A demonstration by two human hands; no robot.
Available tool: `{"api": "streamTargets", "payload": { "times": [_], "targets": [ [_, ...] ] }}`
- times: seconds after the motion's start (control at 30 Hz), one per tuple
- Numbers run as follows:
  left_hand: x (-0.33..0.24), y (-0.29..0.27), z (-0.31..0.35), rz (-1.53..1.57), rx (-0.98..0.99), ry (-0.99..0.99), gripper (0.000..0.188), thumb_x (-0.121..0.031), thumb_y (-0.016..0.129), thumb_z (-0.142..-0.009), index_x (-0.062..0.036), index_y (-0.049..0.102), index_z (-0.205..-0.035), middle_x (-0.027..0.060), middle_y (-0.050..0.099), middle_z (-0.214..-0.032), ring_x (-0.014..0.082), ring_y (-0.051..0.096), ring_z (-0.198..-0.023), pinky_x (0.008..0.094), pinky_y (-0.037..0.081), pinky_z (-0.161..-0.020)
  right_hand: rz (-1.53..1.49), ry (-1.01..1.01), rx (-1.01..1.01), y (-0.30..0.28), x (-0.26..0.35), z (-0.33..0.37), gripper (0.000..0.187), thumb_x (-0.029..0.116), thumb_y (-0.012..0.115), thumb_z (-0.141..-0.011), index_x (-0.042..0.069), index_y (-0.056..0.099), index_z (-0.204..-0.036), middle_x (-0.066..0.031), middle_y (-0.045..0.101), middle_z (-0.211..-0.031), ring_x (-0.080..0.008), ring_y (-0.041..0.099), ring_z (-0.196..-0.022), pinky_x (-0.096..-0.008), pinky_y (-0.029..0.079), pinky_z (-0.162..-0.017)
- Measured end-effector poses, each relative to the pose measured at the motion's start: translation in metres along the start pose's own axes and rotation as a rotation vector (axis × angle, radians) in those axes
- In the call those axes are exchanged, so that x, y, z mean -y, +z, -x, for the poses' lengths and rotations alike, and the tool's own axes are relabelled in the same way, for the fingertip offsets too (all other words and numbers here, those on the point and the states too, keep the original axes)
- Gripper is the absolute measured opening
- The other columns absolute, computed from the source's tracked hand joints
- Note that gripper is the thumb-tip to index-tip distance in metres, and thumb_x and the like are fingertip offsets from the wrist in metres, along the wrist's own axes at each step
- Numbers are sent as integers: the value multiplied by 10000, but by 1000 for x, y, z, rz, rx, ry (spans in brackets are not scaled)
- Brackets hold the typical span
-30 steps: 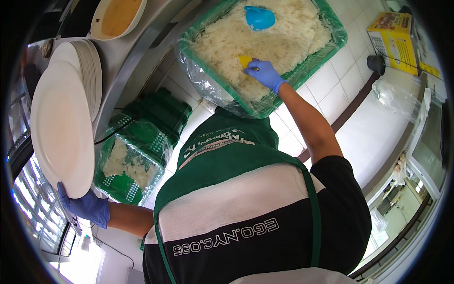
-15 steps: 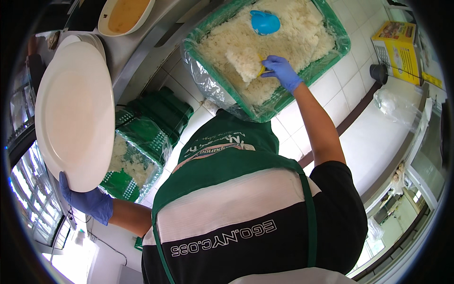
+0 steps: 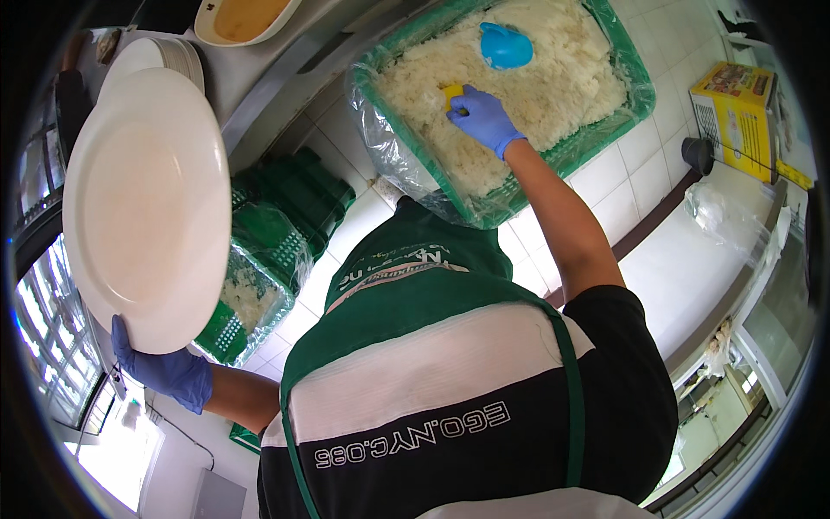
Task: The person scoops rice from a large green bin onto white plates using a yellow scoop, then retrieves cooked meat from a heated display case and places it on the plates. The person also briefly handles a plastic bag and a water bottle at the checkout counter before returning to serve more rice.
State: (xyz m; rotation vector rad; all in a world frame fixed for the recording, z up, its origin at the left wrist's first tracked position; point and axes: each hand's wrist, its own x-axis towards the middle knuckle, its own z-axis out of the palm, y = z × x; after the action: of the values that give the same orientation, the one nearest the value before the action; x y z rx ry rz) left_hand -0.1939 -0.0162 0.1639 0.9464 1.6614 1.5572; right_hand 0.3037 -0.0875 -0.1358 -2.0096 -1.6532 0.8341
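My left hand, in a blue-violet glove, grips the near rim of a large white oval platter, thumb on top. Nothing lies on the platter. My right hand, gloved the same way, is closed on a yellow scoop. The scoop is pressed into cooked white rice, and most of it is hidden by the rice and my fingers. This rice fills a green crate lined with clear plastic. A blue scoop rests on the rice beyond my right hand.
At the far left, stacked white plates and a cream bowl of brownish liquid stand on a counter. Below it, a smaller lined green crate holds some rice. A yellow box and dark cup are on the right.
My right hand has moved left and slightly farther away. The rice heaped on the yellow scoop no longer shows, and the scoop is down in the rice. My left hand still holds the platter.
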Motion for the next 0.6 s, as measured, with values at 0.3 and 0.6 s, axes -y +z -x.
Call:
{"api": "streamTargets", "payload": {
  "times": [0.3,0.6],
  "targets": [
    [-13,47,53,146,68,-373,522,-254,559,-842,17,470,-1279,180,549,-1228,299,570,-1074,429,473,-911,-791,448,307,4,-32,14,197,226,691,-798,44,619,-771,-14,554,-714,-115,543,-699,-261,471,-682],
    [47,112,79,-80,378,-209,521,-161,565,-889,16,398,-1351,136,545,-1229,220,575,-1054,328,467,-901,-1427,508,175,-28,-32,51,90,123,616,-854,41,581,-840,-30,538,-803,-146,580,-757,-309,534,-735]
  ]
}}
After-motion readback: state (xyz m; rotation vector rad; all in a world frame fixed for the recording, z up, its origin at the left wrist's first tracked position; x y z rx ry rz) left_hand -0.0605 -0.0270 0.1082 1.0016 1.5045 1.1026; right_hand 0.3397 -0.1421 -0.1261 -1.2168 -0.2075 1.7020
